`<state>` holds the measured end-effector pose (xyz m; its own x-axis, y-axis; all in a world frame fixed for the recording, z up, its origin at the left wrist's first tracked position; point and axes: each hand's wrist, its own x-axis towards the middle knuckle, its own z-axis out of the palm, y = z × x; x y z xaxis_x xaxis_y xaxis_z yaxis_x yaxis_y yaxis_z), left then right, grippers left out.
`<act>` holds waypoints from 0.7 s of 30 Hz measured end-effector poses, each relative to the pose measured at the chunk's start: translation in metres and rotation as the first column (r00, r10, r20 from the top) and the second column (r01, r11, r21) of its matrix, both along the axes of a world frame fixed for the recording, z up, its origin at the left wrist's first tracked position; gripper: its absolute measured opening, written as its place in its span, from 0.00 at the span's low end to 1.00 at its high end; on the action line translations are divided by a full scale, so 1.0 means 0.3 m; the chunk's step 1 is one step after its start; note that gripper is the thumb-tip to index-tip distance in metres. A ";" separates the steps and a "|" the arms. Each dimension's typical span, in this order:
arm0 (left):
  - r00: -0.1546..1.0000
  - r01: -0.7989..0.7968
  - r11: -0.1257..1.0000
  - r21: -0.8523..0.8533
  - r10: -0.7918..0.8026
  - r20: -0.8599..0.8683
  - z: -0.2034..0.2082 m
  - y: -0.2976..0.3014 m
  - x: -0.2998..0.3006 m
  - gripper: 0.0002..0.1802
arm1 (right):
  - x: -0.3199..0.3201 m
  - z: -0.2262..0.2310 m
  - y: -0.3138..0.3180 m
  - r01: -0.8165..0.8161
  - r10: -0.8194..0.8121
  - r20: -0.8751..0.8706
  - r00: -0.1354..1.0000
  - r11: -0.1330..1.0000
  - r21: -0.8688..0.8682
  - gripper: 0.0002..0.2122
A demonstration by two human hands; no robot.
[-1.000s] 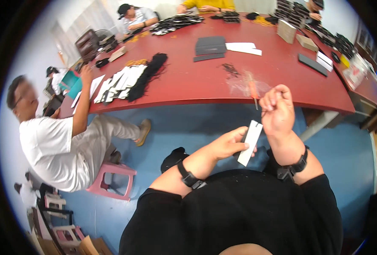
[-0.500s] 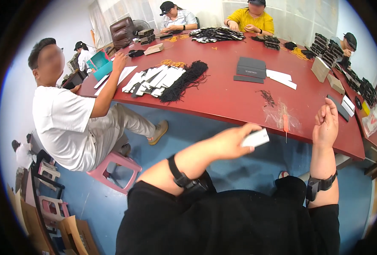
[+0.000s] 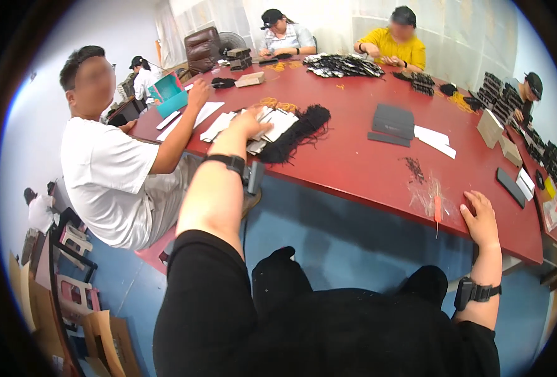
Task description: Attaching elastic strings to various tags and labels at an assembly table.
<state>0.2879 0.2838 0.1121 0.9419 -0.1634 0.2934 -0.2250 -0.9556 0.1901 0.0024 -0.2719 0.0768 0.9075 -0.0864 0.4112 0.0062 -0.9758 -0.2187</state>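
Observation:
My left hand (image 3: 248, 124) reaches out over a pile of white cards (image 3: 283, 125) on the near left of the red table. Its fingers look spread above the cards; their tips are partly lost against the white. Beside the pile, touching it, lies a thick bundle of black cords (image 3: 300, 135). My right hand (image 3: 481, 218) rests open at the table's near right edge, fingers apart. Just left of it are an orange-handled needle-like tool (image 3: 437, 206) and clear plastic wrap (image 3: 422, 196). Small dark bits (image 3: 413, 168) are scattered behind the wrap.
Dark grey boards (image 3: 393, 122) and white strips (image 3: 435, 142) lie mid-table. A black slab (image 3: 510, 187) sits to the right, near beige blocks (image 3: 490, 129). A co-worker in white (image 3: 112, 182) sits close on my left, with a teal box (image 3: 168, 94). Other people work across the red table (image 3: 347, 163).
My left hand has swung left and forward onto the pile; the white card it held no longer shows in it. My right hand has lowered to the table edge, its fingers opening. The view has shifted.

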 end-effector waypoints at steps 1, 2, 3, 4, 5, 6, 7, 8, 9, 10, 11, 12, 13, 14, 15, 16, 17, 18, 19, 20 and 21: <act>0.996 -0.036 0.998 -0.042 0.033 -0.082 -0.067 0.015 -0.002 0.39 | 0.000 0.001 0.002 0.002 -0.002 0.004 1.000 1.000 0.017 0.17; 0.997 -0.061 0.991 -0.121 0.065 0.034 -0.118 0.030 -0.010 0.39 | 0.000 0.001 0.004 0.035 -0.035 -0.011 0.999 0.999 0.035 0.18; 0.987 -0.052 0.978 -0.201 0.081 0.139 -0.160 0.038 -0.022 0.38 | -0.001 -0.001 0.007 -0.010 0.009 0.016 1.000 0.999 0.040 0.18; 0.972 -0.125 0.976 -0.176 0.156 0.177 -0.184 0.033 -0.028 0.38 | -0.001 0.000 0.008 0.002 -0.002 0.011 1.000 1.000 0.029 0.17; 0.953 -0.159 0.975 -0.156 0.193 0.234 -0.199 0.029 -0.040 0.37 | -0.003 -0.004 0.010 0.015 -0.015 0.023 1.000 1.000 0.009 0.17; 0.958 -0.163 0.970 -0.180 0.199 0.207 -0.196 0.027 -0.046 0.36 | -0.002 -0.007 0.012 0.014 -0.015 0.040 0.999 1.000 0.019 0.17; 0.959 -0.178 0.968 -0.175 0.211 0.191 -0.192 0.022 -0.056 0.36 | -0.002 -0.013 0.013 0.008 -0.009 0.042 0.999 1.000 0.023 0.17; 0.961 -0.206 0.965 -0.163 0.231 0.151 -0.179 0.021 -0.064 0.36 | 0.003 -0.018 0.012 0.005 -0.006 0.072 0.997 1.000 0.019 0.16; 0.961 -0.219 0.964 -0.149 0.240 0.140 -0.169 0.017 -0.075 0.36 | 0.006 -0.023 0.008 0.004 -0.005 0.058 0.998 1.000 0.029 0.16; 0.964 -0.220 0.964 -0.149 0.239 0.120 -0.157 0.017 -0.087 0.37 | 0.008 -0.029 0.003 0.003 -0.007 0.078 0.997 0.999 0.040 0.16; 0.962 -0.231 0.960 -0.159 0.250 0.112 -0.149 0.013 -0.100 0.37 | 0.012 -0.035 -0.002 0.061 -0.062 0.051 0.997 0.998 0.021 0.17; 0.967 -0.203 0.960 -0.193 0.227 0.116 -0.146 0.015 -0.115 0.38 | 0.014 -0.040 -0.012 0.049 -0.049 0.030 0.998 0.998 0.026 0.16; 0.963 -0.182 0.964 -0.195 0.214 0.162 -0.144 0.012 -0.125 0.39 | 0.016 -0.047 -0.020 0.060 -0.060 0.016 0.998 0.998 0.007 0.16; 0.953 -0.122 0.970 -0.211 0.173 0.249 -0.145 0.011 -0.134 0.39 | 0.024 -0.047 -0.031 0.017 -0.017 0.019 1.000 1.000 0.000 0.16; 0.943 -0.070 0.978 -0.195 0.129 0.305 -0.149 0.010 -0.140 0.39 | 0.021 -0.054 -0.040 0.047 -0.047 0.001 0.999 0.999 -0.020 0.16; 0.946 -0.031 0.986 -0.166 0.083 0.314 -0.154 0.009 -0.143 0.39 | 0.022 -0.058 -0.048 0.001 -0.001 -0.019 1.000 1.000 -0.023 0.17; 0.943 -0.007 0.990 -0.141 0.053 0.328 -0.160 0.005 -0.144 0.37 | 0.019 -0.062 -0.055 0.017 -0.017 -0.023 1.000 0.999 -0.031 0.17; 0.955 -0.035 0.990 -0.135 0.073 0.288 -0.161 0.008 -0.140 0.35 | 0.018 -0.063 -0.058 0.015 -0.018 -0.049 0.999 0.998 -0.056 0.18; 0.966 -0.014 0.990 -0.143 0.050 0.255 -0.165 0.004 -0.131 0.34 | 0.013 -0.064 -0.058 0.012 -0.017 -0.058 0.998 0.997 -0.080 0.19; 0.963 -0.028 0.988 -0.152 0.068 0.260 -0.170 0.004 -0.125 0.33 | 0.008 -0.064 -0.055 -0.013 0.006 -0.097 0.995 0.998 -0.064 0.20; 0.958 -0.011 0.985 -0.171 0.059 0.281 -0.171 0.005 -0.117 0.32 | 0.002 -0.060 -0.049 0.025 -0.034 -0.120 0.992 0.997 -0.078 0.20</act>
